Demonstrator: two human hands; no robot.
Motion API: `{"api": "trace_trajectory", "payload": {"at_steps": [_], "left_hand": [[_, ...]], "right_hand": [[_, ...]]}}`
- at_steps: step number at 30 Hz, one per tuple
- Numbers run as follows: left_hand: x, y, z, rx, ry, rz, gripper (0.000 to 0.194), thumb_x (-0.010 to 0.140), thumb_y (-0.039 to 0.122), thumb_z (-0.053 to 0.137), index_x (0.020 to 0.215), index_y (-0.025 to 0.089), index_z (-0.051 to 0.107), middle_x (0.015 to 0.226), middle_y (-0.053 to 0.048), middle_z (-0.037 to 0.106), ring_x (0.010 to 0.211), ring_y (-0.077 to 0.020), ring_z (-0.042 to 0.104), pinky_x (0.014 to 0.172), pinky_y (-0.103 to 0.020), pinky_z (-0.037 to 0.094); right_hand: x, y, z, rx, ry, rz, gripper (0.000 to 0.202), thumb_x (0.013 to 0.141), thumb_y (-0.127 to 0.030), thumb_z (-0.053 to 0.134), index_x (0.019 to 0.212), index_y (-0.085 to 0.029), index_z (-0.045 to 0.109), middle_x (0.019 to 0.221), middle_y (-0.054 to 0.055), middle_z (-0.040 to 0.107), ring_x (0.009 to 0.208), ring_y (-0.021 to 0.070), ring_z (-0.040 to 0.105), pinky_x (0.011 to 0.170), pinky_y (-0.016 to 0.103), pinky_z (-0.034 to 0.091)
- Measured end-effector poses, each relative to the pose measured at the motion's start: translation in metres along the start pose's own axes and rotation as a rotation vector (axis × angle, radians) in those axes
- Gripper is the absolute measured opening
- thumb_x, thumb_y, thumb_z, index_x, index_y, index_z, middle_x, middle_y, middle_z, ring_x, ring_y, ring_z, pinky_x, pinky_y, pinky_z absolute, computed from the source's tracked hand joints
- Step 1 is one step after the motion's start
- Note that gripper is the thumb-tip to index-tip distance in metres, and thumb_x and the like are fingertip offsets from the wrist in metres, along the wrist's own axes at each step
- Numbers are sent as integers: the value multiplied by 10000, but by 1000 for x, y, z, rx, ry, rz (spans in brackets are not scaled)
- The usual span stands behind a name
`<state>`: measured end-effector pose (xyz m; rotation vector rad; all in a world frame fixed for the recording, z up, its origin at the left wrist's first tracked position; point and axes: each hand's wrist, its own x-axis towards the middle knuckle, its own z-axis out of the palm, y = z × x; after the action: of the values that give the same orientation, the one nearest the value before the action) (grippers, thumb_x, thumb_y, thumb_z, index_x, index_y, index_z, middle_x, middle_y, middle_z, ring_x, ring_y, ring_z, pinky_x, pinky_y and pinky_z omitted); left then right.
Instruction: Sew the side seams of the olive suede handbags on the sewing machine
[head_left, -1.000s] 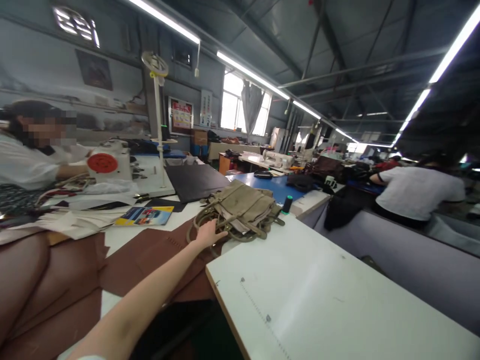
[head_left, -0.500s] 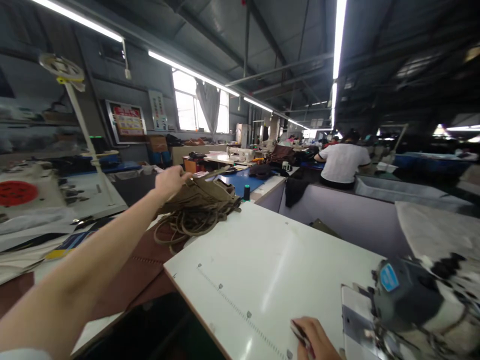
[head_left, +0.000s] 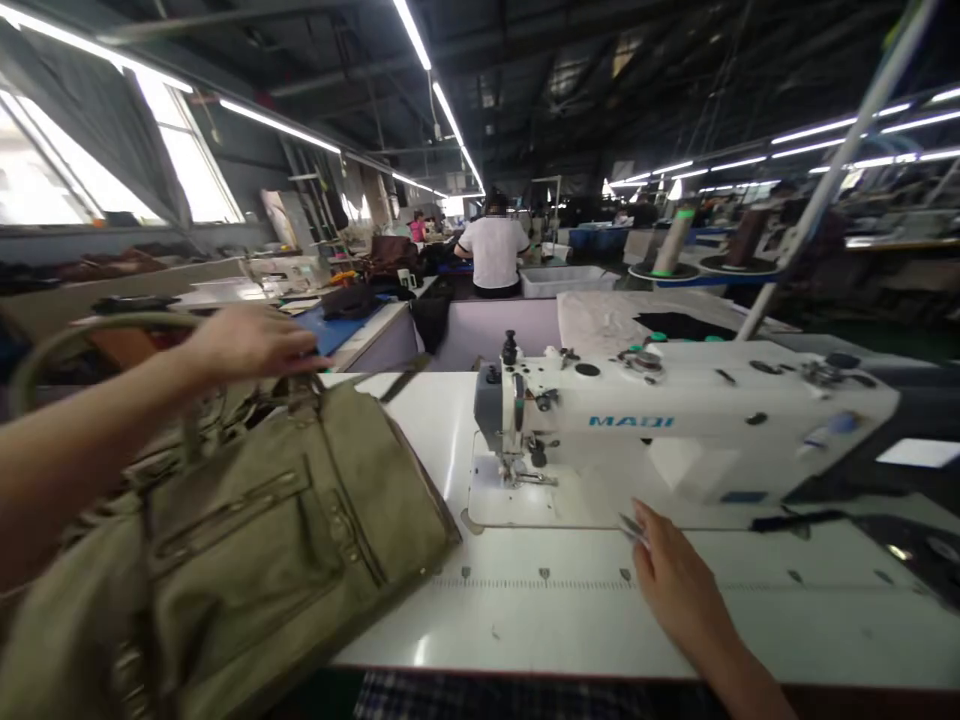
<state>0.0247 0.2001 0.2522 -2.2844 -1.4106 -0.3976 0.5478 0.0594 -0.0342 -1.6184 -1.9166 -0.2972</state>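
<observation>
My left hand point(head_left: 247, 345) grips the top of an olive-green canvas bag point(head_left: 262, 530), by its handle loop point(head_left: 82, 335). The bag hangs tilted over the left end of the white sewing table point(head_left: 570, 600), and its lower corner touches the tabletop. My right hand point(head_left: 675, 585) rests on the table in front of the white sewing machine point(head_left: 675, 425). Its fingers pinch a small metal tool point(head_left: 631, 526) that points toward the machine's base. The needle area point(head_left: 517, 465) lies between the bag and my right hand.
A slanted thread-stand pole point(head_left: 825, 180) rises behind the machine. Thread cones point(head_left: 671, 245) and cloth point(head_left: 622, 315) lie on the table behind it. A person in a white shirt point(head_left: 493, 250) sits farther back, facing away. Bags and a blue-topped table point(head_left: 337, 328) stand at the left.
My left hand took hold of the olive bag on the far left table and carried it onto the sewing table. My view swung right to the sewing machine, and my right hand came into view.
</observation>
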Motion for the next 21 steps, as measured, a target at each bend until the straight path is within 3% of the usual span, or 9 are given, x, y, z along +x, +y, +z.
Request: {"api": "trace_trajectory", "payload": {"at_steps": [2,5,7,10,13,16,18,21], "left_hand": [[17,31,35,12,-148,102,546,795,693,526,651,167,551,625,32,529,751,-132,524,920,-345,425],[27,94,103,-10,-223,129,374,861,538,536,959,187,621,1071,-66,636,1088,-234,523,1057,-432,317],[17,136,143,-37,-214,65,404,901,447,479,1193,178,551,1316,-152,517,1228,-322,443,1043,-515,306],[-19,179,183,-143,-281,5,562,908,482,422,1384,184,398,1346,-183,491,1209,-366,466,940,-557,394],[-61,187,196,-267,-387,8,561,885,427,441,1388,182,401,1364,-177,493,1312,-392,373,997,-628,333],[-89,180,189,-392,-478,44,502,853,340,472,1344,245,430,1424,-101,453,1346,-313,357,1116,-611,189],[-94,181,183,-458,-523,28,473,839,380,508,1296,274,447,1409,-68,458,1304,-270,408,1137,-588,165],[-82,195,180,-484,-536,-120,410,812,510,536,1110,227,527,1273,-112,512,1213,-326,452,1035,-676,255]], "right_hand": [[-3,10,6,-4,31,24,396,890,-185,355,1250,-91,492,1071,180,645,941,304,632,800,483,562],[-11,14,8,0,70,52,399,886,-155,363,1263,-105,484,1122,179,613,996,301,589,878,497,524],[-16,12,8,-2,87,74,388,885,-129,361,1247,-128,500,1132,161,604,1030,281,573,911,472,513],[-16,10,8,-24,72,93,409,849,-69,370,1209,-154,543,1131,132,602,1051,256,566,924,432,513],[-12,11,7,-43,36,83,419,797,-25,385,1122,-167,609,1087,109,620,1015,243,576,912,418,518],[-7,9,4,-28,38,75,391,781,-34,398,1069,-143,639,1081,138,615,1024,277,568,913,484,503],[-3,0,3,17,46,62,364,799,-63,407,1065,-130,645,1115,165,601,1072,317,545,939,563,462],[6,-31,10,156,18,19,335,832,-101,417,1078,-149,640,1160,155,587,1141,322,513,996,596,411]]}}
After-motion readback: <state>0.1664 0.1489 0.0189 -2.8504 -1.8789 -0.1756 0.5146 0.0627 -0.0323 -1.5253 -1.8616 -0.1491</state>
